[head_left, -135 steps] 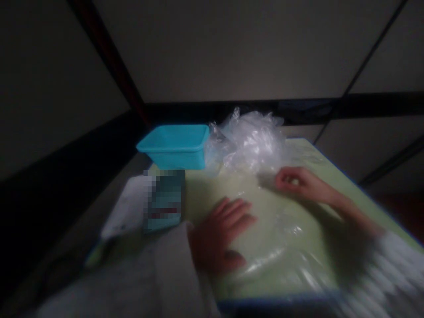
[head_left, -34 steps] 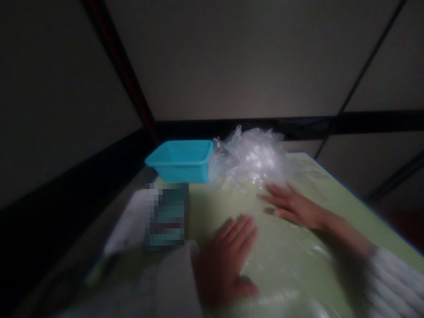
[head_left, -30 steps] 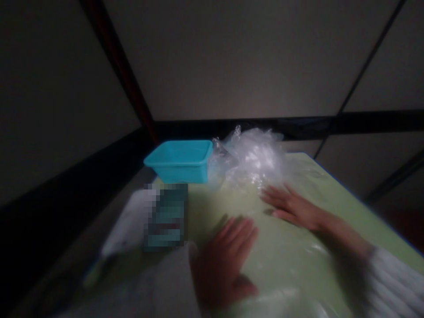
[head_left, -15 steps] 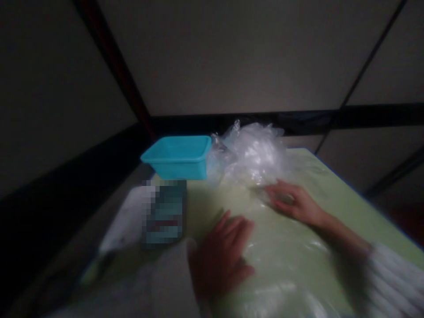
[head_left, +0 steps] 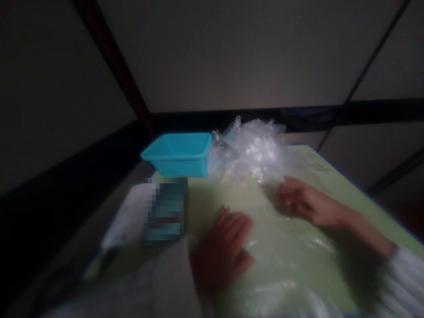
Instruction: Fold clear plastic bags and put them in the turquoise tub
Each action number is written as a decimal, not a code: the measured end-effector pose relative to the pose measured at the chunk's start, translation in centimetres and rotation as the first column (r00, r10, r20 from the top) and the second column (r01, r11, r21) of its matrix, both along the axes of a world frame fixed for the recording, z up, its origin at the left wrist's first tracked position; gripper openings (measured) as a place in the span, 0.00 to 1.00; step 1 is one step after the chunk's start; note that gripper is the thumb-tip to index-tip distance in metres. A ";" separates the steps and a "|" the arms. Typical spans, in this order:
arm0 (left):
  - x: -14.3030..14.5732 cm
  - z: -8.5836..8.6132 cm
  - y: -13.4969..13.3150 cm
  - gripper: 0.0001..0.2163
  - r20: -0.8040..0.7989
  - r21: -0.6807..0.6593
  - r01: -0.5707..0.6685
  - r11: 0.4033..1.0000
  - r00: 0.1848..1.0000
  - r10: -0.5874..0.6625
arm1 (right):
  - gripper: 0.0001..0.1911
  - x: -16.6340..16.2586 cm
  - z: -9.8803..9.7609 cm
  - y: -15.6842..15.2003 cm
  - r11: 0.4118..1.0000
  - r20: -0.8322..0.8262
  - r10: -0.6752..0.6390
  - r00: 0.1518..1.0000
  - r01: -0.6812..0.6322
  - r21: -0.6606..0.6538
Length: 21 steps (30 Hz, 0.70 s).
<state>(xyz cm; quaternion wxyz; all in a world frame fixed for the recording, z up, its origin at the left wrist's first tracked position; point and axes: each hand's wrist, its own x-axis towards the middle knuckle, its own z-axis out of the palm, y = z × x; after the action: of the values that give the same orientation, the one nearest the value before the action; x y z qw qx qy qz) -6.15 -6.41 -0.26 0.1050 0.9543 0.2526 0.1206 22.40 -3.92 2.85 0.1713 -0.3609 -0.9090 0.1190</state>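
Observation:
My left hand (head_left: 225, 251) lies flat on a clear plastic bag (head_left: 274, 260), fingers stretched out and thumb apart. The bag is spread over the table in front of me. Above its far right part, my right hand (head_left: 308, 201) has its fingers curled together. What they hold, if anything, is hidden and blurred. Just beyond the right hand is a crumpled heap of clear plastic bags (head_left: 258, 148).
A turquoise plastic basin (head_left: 179, 165) stands at the table's back left, against the heap. Nearer, a pixelated phone-like object (head_left: 167, 212) lies beside a white sheet (head_left: 127, 218). The yellow-green table (head_left: 334, 185) has a blue edge; a panelled wall (head_left: 232, 57) rises behind.
My right hand has moved to the right and its fingers have curled in more. My left hand has stayed in place on the plastic bag.

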 end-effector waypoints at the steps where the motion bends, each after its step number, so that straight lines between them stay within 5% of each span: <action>1: 0.0 -0.1 0.0 0.25 -0.004 -0.002 -0.006 1.000 1.000 0.006 | 0.12 -0.3 0.0 -0.1 1.000 -0.018 0.003 1.000 -0.003 0.004; 8: -0.3 -1.0 -0.2 0.33 -0.039 -0.035 -0.021 0.999 0.999 0.019 | 0.40 -2.8 -2.5 -0.8 0.992 0.075 0.124 0.989 -0.125 0.003; 14: -0.5 -1.4 -0.1 0.37 -0.077 -0.053 -0.037 0.998 0.996 0.033 | 0.44 -2.5 -4.4 -0.6 0.988 0.162 0.152 0.975 -0.153 -0.004; 21: -0.6 -1.4 -0.1 0.37 -0.093 -0.050 -0.031 0.998 0.995 0.026 | 0.41 -2.6 -4.4 -0.7 0.990 0.120 0.139 0.983 -0.141 0.008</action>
<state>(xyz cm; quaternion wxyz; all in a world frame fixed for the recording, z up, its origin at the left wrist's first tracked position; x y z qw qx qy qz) -6.76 -6.47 -1.66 0.1159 0.9521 0.2737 0.0712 19.78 -4.59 -1.56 0.1109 -0.3010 -0.9417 0.1013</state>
